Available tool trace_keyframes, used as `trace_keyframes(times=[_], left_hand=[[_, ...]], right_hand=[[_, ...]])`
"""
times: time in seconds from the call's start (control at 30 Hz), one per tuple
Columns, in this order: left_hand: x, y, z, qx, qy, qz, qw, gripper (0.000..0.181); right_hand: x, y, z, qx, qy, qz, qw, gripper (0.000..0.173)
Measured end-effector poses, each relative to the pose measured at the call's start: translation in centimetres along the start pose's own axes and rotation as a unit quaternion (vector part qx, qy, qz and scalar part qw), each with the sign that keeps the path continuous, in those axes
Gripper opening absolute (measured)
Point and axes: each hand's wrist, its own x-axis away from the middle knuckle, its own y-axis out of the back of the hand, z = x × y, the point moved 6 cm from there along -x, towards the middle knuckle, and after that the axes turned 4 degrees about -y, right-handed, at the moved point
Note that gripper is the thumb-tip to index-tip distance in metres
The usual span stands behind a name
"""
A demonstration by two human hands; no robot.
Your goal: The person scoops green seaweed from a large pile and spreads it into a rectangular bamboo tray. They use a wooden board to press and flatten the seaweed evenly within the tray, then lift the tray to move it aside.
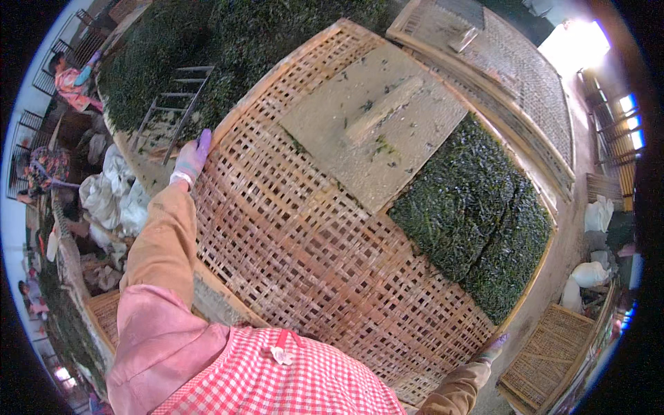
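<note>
A large woven bamboo tray (311, 223) with a wooden rim lies before me. My left hand (192, 158), in a purple and pale glove, grips its left rim. At the lower right corner, my right hand (493, 348), also gloved, holds the rim; part of its fingers is hidden. A flat layer of wet-looking dark green leafy matter (477, 218) covers the tray's right part. Beside it, on the far part of the weave, lies a flat square board (332, 119) with a wooden bar (386, 110) across its middle and green scraps on it.
A big heap of dark green leafy matter (171, 36) lies beyond, with a ladder-like frame (174, 109) against it. More trays (498, 57) are stacked far right; another tray (550, 353) lies lower right. White sacks (116, 192) and a person (75, 83) are at left.
</note>
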Motion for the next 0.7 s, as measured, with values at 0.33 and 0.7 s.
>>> trace_keyframes(times=[0.33,0.7], left_hand=[[-0.1,-1.7,1.4,-0.023,0.005,-0.016,1.000,0.096],[1.3,-1.3,-2.5,-0.038,0.034,0.053,0.997,0.088]], right_hand=[[-0.8,-0.5,0.5,0.044,0.038,-0.021,0.998,0.044],[0.5,-0.7,3.4,0.126,0.144,-0.076,0.979,0.038]])
